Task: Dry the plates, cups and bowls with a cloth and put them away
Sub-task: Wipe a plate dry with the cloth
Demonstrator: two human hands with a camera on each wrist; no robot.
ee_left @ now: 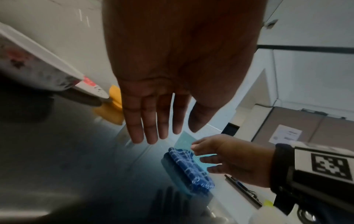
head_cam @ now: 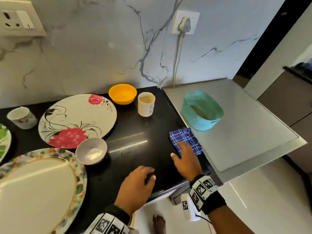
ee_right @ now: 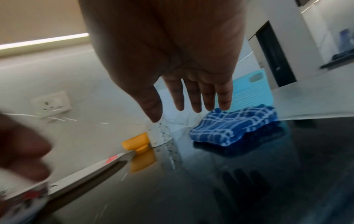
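Observation:
A folded blue checked cloth (head_cam: pixel 184 140) (ee_left: pixel 189 168) (ee_right: pixel 233 125) lies at the right end of the black counter (head_cam: pixel 135 130). My right hand (head_cam: pixel 182 154) (ee_left: pixel 210 159) (ee_right: pixel 191 100) is over its near edge with fingers straight and spread; contact cannot be told. My left hand (head_cam: pixel 145 174) (ee_left: pixel 153 121) hovers flat over the bare counter, holding nothing. Standing on the counter are a red-flowered plate (head_cam: pixel 77 120), a floral-rimmed plate (head_cam: pixel 38 188), a yellow bowl (head_cam: pixel 122 94), a small grey bowl (head_cam: pixel 91 151), a white cup (head_cam: pixel 146 104) and another cup (head_cam: pixel 22 117).
A teal mesh basket (head_cam: pixel 201 110) stands on a grey appliance top (head_cam: pixel 244 132) right of the counter. A plugged-in cord (head_cam: pixel 179 48) hangs down the marble wall. A green-patterned plate (head_cam: pixel 3 141) pokes in at the left edge. The counter edge runs under my wrists.

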